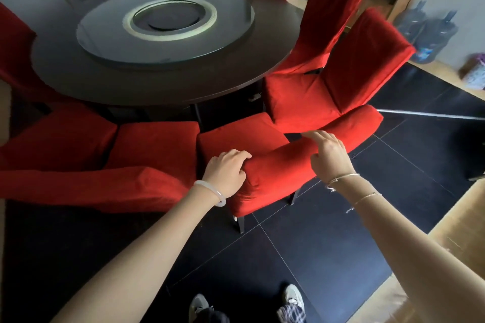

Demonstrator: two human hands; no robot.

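The person stands behind a red-covered chair (275, 168). Its backrest top runs from near left to far right, across in front of both hands. The left hand (225, 173) grips the near end with curled fingers, and the right hand (329, 155) curls over the top further along. The seat points toward the round table (157, 84), squeezed between the left chair (157, 141) and the right chair (299, 99). Open room lies only backward, on the dark tiled floor (315, 244).

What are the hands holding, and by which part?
Both hold the red-covered chair by the top edge of its backrest: the left hand grips its left corner, the right hand grips nearer the middle.
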